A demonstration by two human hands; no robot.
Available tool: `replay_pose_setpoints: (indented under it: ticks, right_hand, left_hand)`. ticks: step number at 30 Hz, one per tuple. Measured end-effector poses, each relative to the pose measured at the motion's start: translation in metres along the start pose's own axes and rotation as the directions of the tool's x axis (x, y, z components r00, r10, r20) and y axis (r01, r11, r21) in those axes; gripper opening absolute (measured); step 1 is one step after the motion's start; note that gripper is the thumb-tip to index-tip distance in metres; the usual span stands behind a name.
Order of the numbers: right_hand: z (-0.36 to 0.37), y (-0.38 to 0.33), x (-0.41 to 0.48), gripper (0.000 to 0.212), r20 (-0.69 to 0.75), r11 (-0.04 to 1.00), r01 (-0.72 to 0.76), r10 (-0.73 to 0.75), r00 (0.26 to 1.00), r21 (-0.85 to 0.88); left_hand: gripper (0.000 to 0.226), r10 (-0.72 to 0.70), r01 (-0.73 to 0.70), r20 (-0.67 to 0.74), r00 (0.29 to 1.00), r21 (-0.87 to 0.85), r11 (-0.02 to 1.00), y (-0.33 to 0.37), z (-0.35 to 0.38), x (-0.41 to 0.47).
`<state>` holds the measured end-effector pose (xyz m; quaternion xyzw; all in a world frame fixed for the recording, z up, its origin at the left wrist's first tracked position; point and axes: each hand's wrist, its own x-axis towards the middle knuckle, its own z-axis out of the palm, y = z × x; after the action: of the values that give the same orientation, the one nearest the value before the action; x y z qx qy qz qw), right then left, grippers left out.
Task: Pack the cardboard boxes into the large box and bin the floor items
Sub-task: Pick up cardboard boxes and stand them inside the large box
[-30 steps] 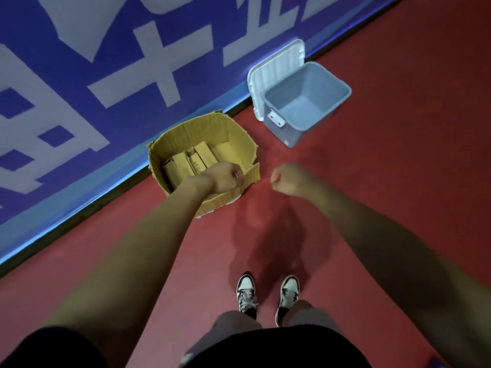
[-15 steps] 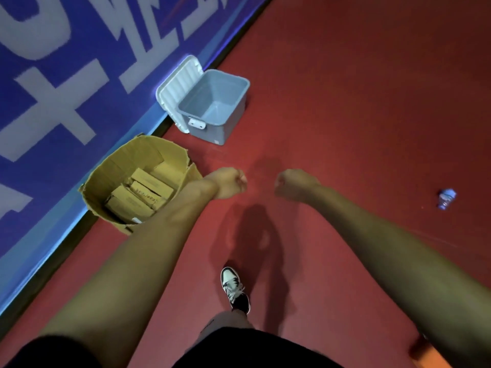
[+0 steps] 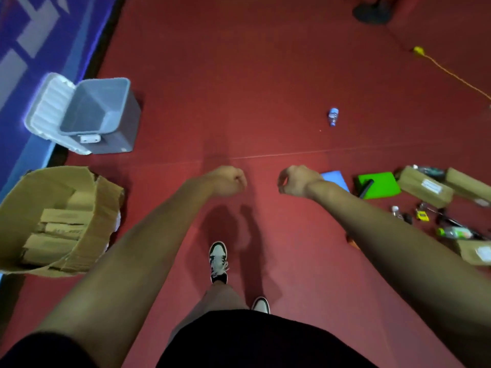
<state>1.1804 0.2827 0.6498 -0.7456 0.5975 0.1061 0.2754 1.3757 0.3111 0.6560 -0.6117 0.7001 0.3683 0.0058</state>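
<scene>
Left grip (image 3: 229, 180) and right grip (image 3: 297, 180), frame centre, are fisted and hold nothing, likely between loads. Large box (image 3: 99, 221), lower left, holds packed cartons. Bin (image 3: 131, 123) stands open, upper left. Unpacked cardboard boxes (image 3: 425, 189) and bottle (image 3: 333, 116) lie right.

Both fists, left hand (image 3: 229, 180) and right hand (image 3: 296, 180), hang empty at frame centre. The large box (image 3: 101, 224) holding cardboard boxes (image 3: 62, 227) sits lower left. The open grey bin (image 3: 117, 128) stands above it.
</scene>
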Motion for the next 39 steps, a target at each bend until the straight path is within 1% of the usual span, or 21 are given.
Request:
replay_pose_setpoints:
  ticks: [2,7,10,14,15,17,21,23,27,31,33,35,39]
  right_hand:
    - [0.001,0.036,-0.014,0.032,-0.012,0.998,-0.050,0.051,0.999,0.037]
    - [-0.001,0.119,-0.040,0.033,-0.046,0.977,-0.190,0.195,0.980,0.099]
    - [-0.005,0.164,-0.049,0.032,-0.051,0.946,-0.286,0.297,0.954,0.149]
    - [-0.016,0.216,-0.052,0.032,-0.044,0.896,-0.399,0.414,0.909,0.193]
    - [-0.020,0.229,-0.051,0.030,-0.042,0.883,-0.421,0.438,0.898,0.209]
    - [-0.030,0.254,-0.051,0.029,-0.033,0.852,-0.462,0.484,0.874,0.248]
    - [-0.049,0.303,-0.062,0.032,-0.006,0.756,-0.556,0.594,0.805,0.346]
    - [-0.052,0.328,-0.072,0.031,-0.014,0.715,-0.587,0.639,0.769,0.380]
    - [-0.054,0.380,-0.098,0.030,0.003,0.613,-0.648,0.726,0.688,0.451]
    - [-0.053,0.437,-0.128,0.024,0.011,0.512,-0.684,0.796,0.605,0.520]
    - [-0.051,0.469,-0.147,0.024,0.017,0.470,-0.698,0.823,0.568,0.540]
    - [-0.047,0.505,-0.167,0.025,0.023,0.433,-0.712,0.846,0.532,0.553]
    - [-0.037,0.589,-0.212,0.026,0.039,0.375,-0.725,0.875,0.483,0.578]
  left_hand:
    - [0.024,0.065,-0.066,0.047,0.997,0.029,0.997,0.033,0.012,0.016]
    - [0.021,0.155,-0.173,0.147,0.977,0.114,0.978,0.105,0.037,0.061]
    - [0.020,0.210,-0.239,0.196,0.958,0.135,0.962,0.143,0.050,0.093]
    - [0.013,0.262,-0.301,0.262,0.929,0.122,0.946,0.193,0.063,0.142]
    - [0.013,0.272,-0.320,0.283,0.920,0.139,0.937,0.207,0.065,0.154]
    - [0.020,0.292,-0.356,0.316,0.903,0.169,0.919,0.235,0.068,0.178]
    - [0.024,0.343,-0.432,0.380,0.859,0.179,0.884,0.293,0.078,0.220]
    - [0.025,0.381,-0.489,0.424,0.822,0.181,0.853,0.325,0.087,0.237]
    - [0.023,0.458,-0.575,0.484,0.746,0.121,0.809,0.387,0.113,0.257]
    - [0.011,0.472,-0.637,0.586,0.659,0.101,0.764,0.444,0.152,0.277]
    - [0.012,0.485,-0.668,0.615,0.622,0.094,0.738,0.477,0.175,0.287]
    - [0.015,0.491,-0.669,0.619,0.613,0.077,0.739,0.513,0.201,0.297]
    - [0.010,0.476,-0.628,0.634,0.609,0.019,0.778,0.587,0.265,0.316]
